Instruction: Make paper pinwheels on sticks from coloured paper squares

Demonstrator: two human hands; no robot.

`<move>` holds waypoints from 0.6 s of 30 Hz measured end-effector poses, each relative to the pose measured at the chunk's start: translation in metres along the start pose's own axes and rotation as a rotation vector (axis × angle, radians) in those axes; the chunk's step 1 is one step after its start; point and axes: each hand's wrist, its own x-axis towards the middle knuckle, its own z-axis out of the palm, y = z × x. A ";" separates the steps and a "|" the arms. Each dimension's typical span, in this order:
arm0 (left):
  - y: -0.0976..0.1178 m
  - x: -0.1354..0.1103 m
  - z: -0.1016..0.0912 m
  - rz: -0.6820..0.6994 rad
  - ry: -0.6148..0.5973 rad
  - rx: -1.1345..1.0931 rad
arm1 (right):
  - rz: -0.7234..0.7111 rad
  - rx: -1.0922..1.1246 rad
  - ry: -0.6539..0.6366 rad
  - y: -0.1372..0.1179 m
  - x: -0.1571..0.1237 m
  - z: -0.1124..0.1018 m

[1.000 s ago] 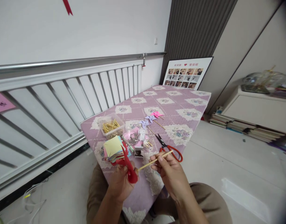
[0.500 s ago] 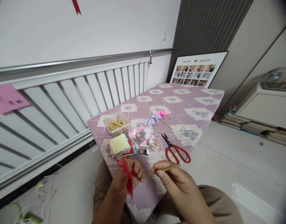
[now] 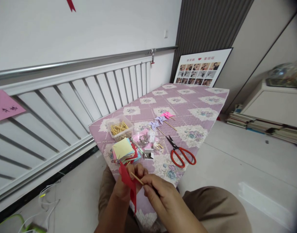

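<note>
My left hand is closed on a red paper pinwheel, its folded blades facing left over the table's near end. My right hand pinches a thin wooden stick, whose tip reaches to the left fingers behind the pinwheel. Whether that tip touches the pinwheel I cannot tell. Just beyond my hands lies a stack of coloured paper squares, pale yellow on top. Near it stand a small white box of dark metal bits and a round clear tub with short wooden pieces.
Red-handled scissors lie at the right. A plastic box of wooden sticks stands at the left, beside a pink dish of metal pins. Finished pinwheels rest farther back on the flowered tablecloth. A white radiator runs along the left.
My right hand has moved left, bringing the stick against or close to the left fingers behind the pinwheel. The stick now points up and left. The view has shifted slightly.
</note>
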 end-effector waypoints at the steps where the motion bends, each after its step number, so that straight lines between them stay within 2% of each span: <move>1: 0.001 0.000 0.000 -0.003 -0.006 -0.005 | 0.012 -0.001 -0.004 0.001 0.000 0.002; 18: 0.001 -0.001 -0.001 0.014 -0.009 -0.009 | 0.089 0.120 -0.053 0.009 0.002 0.009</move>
